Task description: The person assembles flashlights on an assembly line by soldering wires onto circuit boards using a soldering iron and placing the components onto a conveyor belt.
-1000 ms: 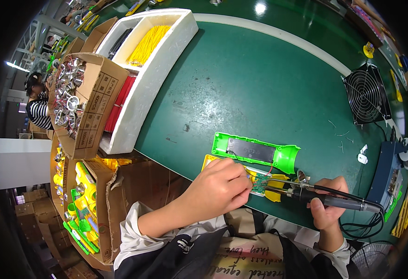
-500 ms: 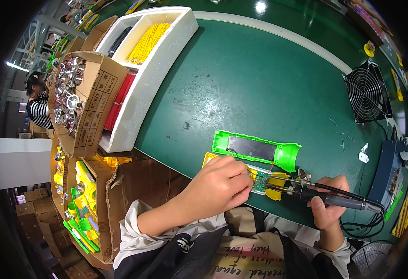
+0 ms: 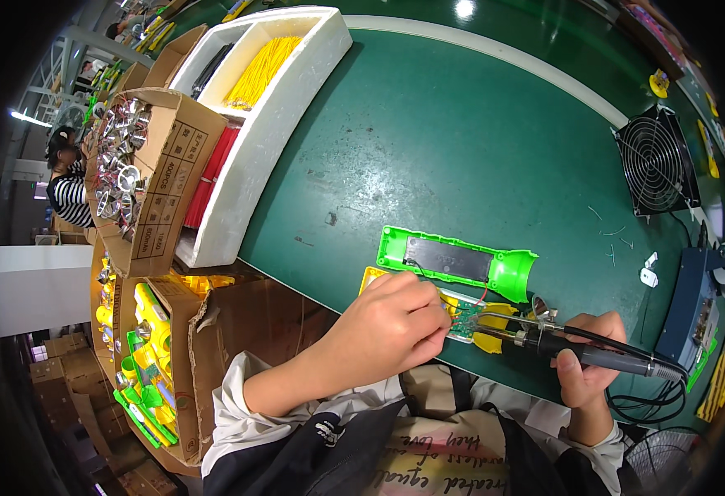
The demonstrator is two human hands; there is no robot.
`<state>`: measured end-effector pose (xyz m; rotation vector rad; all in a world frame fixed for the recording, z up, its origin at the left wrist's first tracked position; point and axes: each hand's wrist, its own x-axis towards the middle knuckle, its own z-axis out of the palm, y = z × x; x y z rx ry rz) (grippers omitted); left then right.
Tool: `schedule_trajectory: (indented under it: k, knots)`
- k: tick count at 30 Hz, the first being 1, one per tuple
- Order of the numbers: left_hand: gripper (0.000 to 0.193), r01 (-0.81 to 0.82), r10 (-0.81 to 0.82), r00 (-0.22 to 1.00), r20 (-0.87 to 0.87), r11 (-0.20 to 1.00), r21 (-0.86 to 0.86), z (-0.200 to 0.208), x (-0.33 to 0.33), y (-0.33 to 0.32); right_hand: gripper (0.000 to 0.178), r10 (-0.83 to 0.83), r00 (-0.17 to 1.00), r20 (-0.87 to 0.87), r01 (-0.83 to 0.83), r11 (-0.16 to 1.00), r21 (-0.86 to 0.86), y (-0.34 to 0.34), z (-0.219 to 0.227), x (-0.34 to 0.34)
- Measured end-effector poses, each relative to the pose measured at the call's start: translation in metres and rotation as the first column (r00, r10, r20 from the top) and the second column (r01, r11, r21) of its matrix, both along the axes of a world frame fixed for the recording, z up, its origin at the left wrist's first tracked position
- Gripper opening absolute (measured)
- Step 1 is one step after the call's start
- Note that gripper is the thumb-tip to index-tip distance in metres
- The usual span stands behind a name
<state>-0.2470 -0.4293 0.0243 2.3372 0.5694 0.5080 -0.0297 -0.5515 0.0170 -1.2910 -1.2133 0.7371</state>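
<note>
My right hand (image 3: 586,360) is closed round the dark handle of a soldering iron (image 3: 598,355), which has a thin metal guide tube along it. Its tip reaches the small green circuit board (image 3: 464,319) inside a yellow flashlight housing half (image 3: 490,341). Over the left part of that housing lies my left hand (image 3: 401,322), its fingers curled and pressed together; whatever they pinch is hidden beneath them. Just beyond rests a green housing half (image 3: 507,277) with a black rectangular piece (image 3: 447,259) in it. Thin red and black wires run between the two halves.
On the left stand a white foam box (image 3: 288,107) of yellow, red and black wires, a carton (image 3: 164,190) of shiny reflectors, and another carton (image 3: 187,364) of green and yellow housings. To the right are a black fan (image 3: 653,161) and a blue soldering unit (image 3: 683,293).
Both hands stay almost in place, with the iron's tip still at the circuit board. The view has shifted very slightly.
</note>
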Motion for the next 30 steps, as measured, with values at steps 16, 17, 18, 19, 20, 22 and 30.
schedule_trajectory:
  k: [16,17,18,19,20,22,30]
  knots:
    - [0.013,-0.013,0.009,0.999,0.053,0.998,0.067,-0.002,-0.001,-0.001,0.023,-0.279,0.902,-0.330,0.363,0.904,0.228,0.012,0.000,0.027]
    - [0.013,-0.007,0.002,0.998,0.065,0.997,0.073,-0.003,-0.001,-0.001,0.023,-0.306,0.880,-0.363,0.395,0.896,0.202,0.018,0.003,0.028]
    - [0.013,-0.006,-0.001,0.998,0.071,0.995,0.099,-0.004,-0.001,-0.001,0.023,-0.330,0.856,-0.398,0.423,0.889,0.175,0.025,0.004,0.030]
    - [0.013,-0.005,-0.004,0.997,0.077,0.992,0.124,-0.005,-0.002,-0.001,0.024,-0.348,0.857,-0.379,0.417,0.901,0.115,0.031,0.004,0.035]
    - [0.013,-0.002,-0.010,0.996,0.089,0.991,0.130,-0.008,-0.002,-0.002,0.026,-0.345,0.847,-0.404,0.413,0.906,0.092,0.039,0.004,0.037]
    - [0.013,-0.028,0.012,0.991,0.130,0.992,0.123,-0.014,-0.004,-0.002,0.027,-0.361,0.785,-0.504,0.383,0.921,-0.063,0.055,0.001,0.041]
    - [0.014,-0.059,0.032,0.974,0.225,0.992,0.115,-0.014,-0.006,-0.003,0.029,-0.159,0.436,-0.886,-0.131,0.962,-0.238,0.140,-0.017,0.061]
